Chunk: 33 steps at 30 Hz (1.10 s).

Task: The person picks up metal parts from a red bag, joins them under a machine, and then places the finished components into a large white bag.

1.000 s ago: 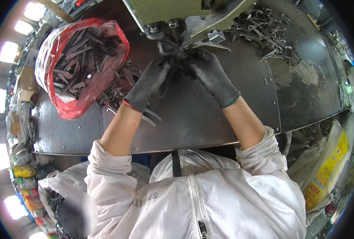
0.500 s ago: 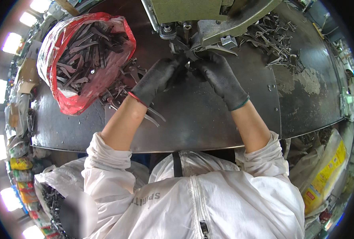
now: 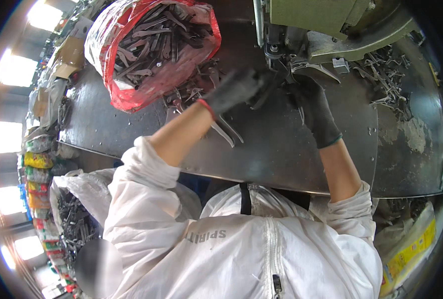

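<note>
My right hand (image 3: pixel 313 107), in a dark grey glove with a green cuff, is beside the working end of a green press (image 3: pixel 311 17). Its fingers are curled, and the thin silvery handle of a metal plier-like part (image 3: pixel 301 115) shows below them. A curved metal lever (image 3: pixel 321 71) juts out just above that hand, under the press. My left hand (image 3: pixel 236 89), gloved with a red cuff, is left of the press and smeared by motion. Dark shapes at its fingertips are too blurred to tell fingers from a part. Plier-like parts with curved handles (image 3: pixel 226 130) lie below its wrist.
A red-rimmed plastic bag (image 3: pixel 214 37) full of metal levers (image 3: pixel 154 35) stands at the left of the metal table (image 3: pixel 281 154). Loose metal parts (image 3: pixel 386 74) are heaped at the far right. Sacks of parts (image 3: pixel 77 219) sit below the table at left.
My left hand has drawn away from the press toward the left. My right hand stays near the working end, turned more upright. The whole view has shifted, moving the scene rightward.
</note>
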{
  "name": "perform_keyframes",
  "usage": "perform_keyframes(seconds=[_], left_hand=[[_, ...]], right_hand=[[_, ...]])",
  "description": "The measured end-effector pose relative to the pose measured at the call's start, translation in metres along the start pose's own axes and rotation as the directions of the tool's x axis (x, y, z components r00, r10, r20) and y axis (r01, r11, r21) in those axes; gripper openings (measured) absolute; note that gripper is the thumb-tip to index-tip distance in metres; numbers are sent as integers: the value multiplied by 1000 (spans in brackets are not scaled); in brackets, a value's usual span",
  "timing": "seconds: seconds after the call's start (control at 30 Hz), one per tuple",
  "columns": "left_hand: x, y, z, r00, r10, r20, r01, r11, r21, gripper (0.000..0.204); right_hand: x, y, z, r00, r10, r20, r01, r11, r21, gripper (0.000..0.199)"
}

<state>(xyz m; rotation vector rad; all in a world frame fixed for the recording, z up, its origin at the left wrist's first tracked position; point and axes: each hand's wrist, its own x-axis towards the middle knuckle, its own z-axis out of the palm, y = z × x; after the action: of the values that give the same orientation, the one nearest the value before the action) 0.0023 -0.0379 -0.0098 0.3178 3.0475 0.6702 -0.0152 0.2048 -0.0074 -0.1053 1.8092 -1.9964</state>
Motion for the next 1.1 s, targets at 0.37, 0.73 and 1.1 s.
perform_keyframes(seconds=[0.37, 0.73, 1.1], left_hand=[[-113, -319, -146, 936, -301, -180, 350, 764, 542, 39], [-53, -198, -135, 942, 43, -334, 47, 965, 257, 32], [-53, 14, -93, 975, -103, 195, 215, 644, -734, 33]], right_hand=[[-18, -27, 11, 999, -45, 17, 43, 990, 131, 26], [-25, -32, -1, 997, 70, 14, -69, 997, -45, 31], [-20, -13, -8, 984, 175, 18, -176, 984, 36, 35]])
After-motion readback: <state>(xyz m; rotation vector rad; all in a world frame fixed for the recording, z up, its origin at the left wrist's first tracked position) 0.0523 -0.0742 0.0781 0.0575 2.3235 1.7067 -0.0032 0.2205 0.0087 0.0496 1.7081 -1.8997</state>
